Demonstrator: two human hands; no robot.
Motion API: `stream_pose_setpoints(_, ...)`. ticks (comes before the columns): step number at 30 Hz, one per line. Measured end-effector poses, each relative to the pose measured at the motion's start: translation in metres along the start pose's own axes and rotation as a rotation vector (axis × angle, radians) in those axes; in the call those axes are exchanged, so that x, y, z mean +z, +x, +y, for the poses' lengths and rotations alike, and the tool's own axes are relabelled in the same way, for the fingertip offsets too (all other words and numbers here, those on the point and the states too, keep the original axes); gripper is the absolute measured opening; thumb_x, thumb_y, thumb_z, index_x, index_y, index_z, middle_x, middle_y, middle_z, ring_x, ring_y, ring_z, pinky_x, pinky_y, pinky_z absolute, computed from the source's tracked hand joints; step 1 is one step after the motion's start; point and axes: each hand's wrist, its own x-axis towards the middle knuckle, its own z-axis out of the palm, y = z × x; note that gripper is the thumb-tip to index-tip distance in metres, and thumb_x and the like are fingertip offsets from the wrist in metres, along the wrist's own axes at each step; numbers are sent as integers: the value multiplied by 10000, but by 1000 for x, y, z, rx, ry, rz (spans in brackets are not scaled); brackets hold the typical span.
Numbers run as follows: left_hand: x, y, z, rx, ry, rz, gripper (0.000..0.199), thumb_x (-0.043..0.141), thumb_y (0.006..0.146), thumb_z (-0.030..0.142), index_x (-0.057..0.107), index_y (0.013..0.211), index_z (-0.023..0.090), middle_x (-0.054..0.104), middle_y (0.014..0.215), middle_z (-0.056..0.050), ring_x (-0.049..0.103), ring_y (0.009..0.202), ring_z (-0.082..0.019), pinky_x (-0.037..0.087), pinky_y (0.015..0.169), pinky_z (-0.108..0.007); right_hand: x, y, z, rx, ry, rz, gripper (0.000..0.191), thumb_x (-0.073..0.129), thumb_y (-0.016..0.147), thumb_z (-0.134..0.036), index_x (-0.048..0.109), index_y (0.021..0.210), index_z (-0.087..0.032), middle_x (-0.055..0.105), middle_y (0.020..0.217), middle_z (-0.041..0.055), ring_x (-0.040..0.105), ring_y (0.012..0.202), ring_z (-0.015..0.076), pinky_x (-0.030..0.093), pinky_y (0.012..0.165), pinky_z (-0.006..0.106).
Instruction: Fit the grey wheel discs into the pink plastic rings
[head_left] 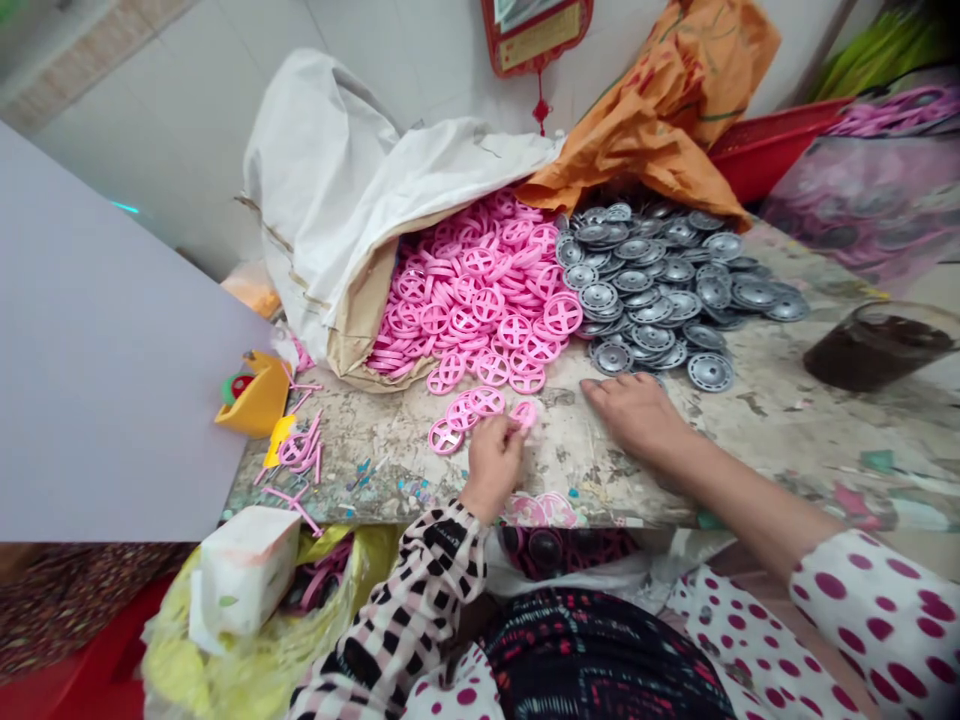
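Currently, the left hand, forearm angled forward, pinches a pink wheel between fingertips, near the pink pile. The right hand lies palm down beside the grey discs; whether it grips one cannot be determined.

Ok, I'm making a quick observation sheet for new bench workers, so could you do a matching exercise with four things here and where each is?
1. Left hand
2. Right hand
3. White sack
4. Glass of dark liquid

A. Far right of the picture
B. At a single pink wheel
C. Mouth open around piled pink wheels
D. Just in front of the grey discs

Pairs: 1-B, 2-D, 3-C, 4-A
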Motion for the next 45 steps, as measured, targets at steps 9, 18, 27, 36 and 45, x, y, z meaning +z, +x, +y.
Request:
stream_pose_setpoints(9, 4, -30, 23, -734, -1273, -149, 263, 731, 701, 234, 545, 874, 167, 653, 813, -20, 638, 745, -117, 519, 723, -247, -12, -22, -64, 126, 724, 387, 316, 344, 944, -284, 598, 1101, -183, 645, 995, 88, 583, 937, 210, 447, 833, 332)
stream_pose_setpoints(18, 0, -45, 34, -603, -1122, -102, 378, 806, 576, 232, 556, 848, 152, 642, 762, 8, 604, 620, -100, 507, 576, -217, -5, -42, -87, 113, 821, 302, 304, 444, 904, -344, 588, 1114, -179, 556, 1013, 118, 546, 949, 233, 449, 834, 373)
stream_pose_setpoints(27, -4, -52, 31, -558, -872, -130, 389, 806, 525, 297, 517, 751, 167, 567, 608, 50, 528, 477, -81, 431, 471, -195, -8, -48, -90, 253, 1076, 27, 172, 477, 840, -306, 605, 911, -216, 661, 799, 13, 594, 732, 176, 451, 659, 288)
stream_pose_setpoints(36, -41, -16, -1, -139, 29, -41, 214, 569, 785, 258, 630, 981, 199, 579, 778, -22, 548, 701, -145, 445, 689, -286, 1, -89, -106, -277, 589, -68, 213, 471, 900, -262, 680, 931, -235, 595, 808, 61, 529, 762, 195, 403, 681, 312)
stream_pose_setpoints(45, -41, 38, -3, 251, 996, -76, 254, 463, 836, 161, 686, 952, 201, 533, 1099, -152, 450, 1054, -302, 397, 832, -404, -2, -54, -25, 96, 356, 171, 352, 373, 940, -335, 669, 1041, -173, 619, 929, 126, 514, 871, 250, 410, 780, 388)
